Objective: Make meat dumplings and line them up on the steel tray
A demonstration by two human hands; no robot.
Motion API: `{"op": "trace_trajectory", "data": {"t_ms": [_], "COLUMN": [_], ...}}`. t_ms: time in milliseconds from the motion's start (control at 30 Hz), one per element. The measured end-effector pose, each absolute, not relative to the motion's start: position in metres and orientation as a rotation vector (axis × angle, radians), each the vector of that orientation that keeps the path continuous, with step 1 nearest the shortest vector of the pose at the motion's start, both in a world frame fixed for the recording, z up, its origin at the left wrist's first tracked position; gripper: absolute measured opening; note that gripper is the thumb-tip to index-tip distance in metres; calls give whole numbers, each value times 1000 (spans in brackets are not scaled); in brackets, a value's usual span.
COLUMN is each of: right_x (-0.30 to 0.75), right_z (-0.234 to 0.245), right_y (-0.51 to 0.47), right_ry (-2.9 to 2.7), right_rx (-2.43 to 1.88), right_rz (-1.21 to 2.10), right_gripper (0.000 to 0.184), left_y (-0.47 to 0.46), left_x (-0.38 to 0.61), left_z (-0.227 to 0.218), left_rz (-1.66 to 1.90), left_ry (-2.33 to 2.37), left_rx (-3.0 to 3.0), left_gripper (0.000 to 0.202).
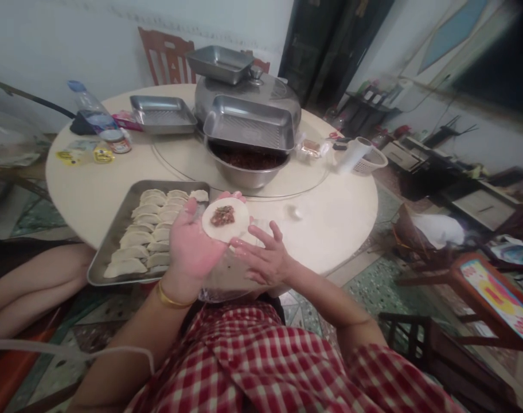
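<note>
On the palm and fingers of my left hand [192,246] rests a round dumpling wrapper [241,213], lying flat. A small mound of meat filling [222,216] sits in its middle. My right hand [268,256] is just right of the wrapper, fingers spread and nothing in them; its fingertips are close to the wrapper's lower edge, and I cannot tell if they touch. Left of my hands, a metal tray [110,244] bears rows of folded dumplings [136,239]. A pale, clear-looking item [261,229] behind my right fingers is partly hidden.
Behind my hands stands a metal bowl [253,178] of dark filling, a rectangular pan [248,123] resting over its back. A large lidded pan [270,86] and another tray [162,115] are farther back. A bottle [89,109] and jar [116,141] stand left. Someone's legs [42,275] are beside the table.
</note>
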State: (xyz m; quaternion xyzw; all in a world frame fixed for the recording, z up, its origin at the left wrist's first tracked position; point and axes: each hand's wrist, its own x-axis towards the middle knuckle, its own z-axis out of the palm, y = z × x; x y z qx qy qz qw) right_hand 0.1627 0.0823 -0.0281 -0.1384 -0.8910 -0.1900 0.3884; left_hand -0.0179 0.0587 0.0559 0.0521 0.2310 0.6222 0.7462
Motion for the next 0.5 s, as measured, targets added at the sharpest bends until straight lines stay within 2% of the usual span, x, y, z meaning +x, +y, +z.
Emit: {"op": "trace_trajectory", "data": {"t_ms": [300, 367, 500], "right_x": [173, 193, 241], "right_z": [-37, -38, -39], "right_y": [80, 91, 131], "right_ry": [-2372, -2233, -1917], "right_rx": [-379, -570, -1299], "right_rz": [-357, -374, -412], "right_gripper": [48, 50, 54], "left_y": [58, 60, 63], "left_x": [-14, -14, -15], "left_z": [59, 57, 55], "left_rz": [1341, 1384, 1425], "left_ry": [517, 511, 539], "left_rx": [77, 61, 45], "left_gripper": [65, 66, 63]}}
